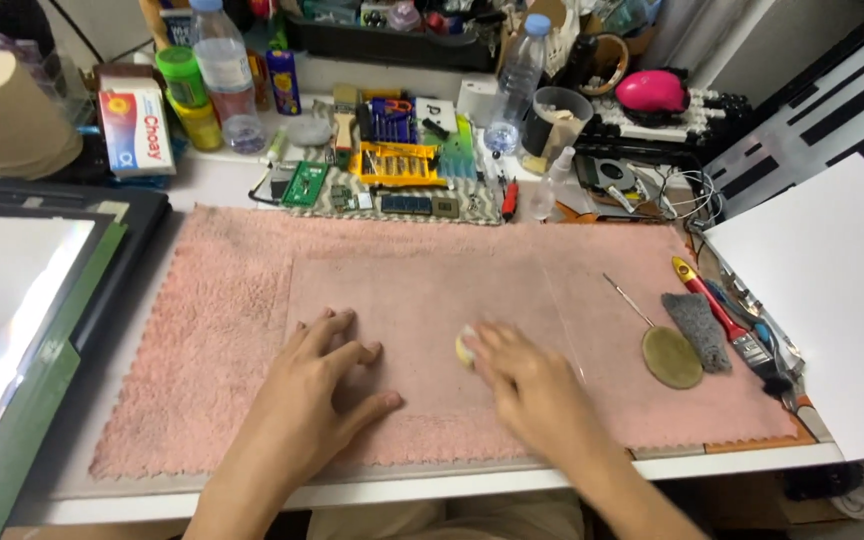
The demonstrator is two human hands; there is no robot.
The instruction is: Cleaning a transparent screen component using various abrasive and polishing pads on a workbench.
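clear sheet (422,300) under both flat hands (327,375)

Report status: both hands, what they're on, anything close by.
Left hand flat on clear sheet over pink towel. Right hand pressing small pale pad on the sheet, blurred. Round brass-coloured disc to the right, apart.

Electronics repair bench: circuit boards (304,184), screwdrivers (398,162).

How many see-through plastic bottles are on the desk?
2. One clear bottle stands at the back left beside the green-lidded jar; another bottle stands back centre-right. The clutter may hide more.
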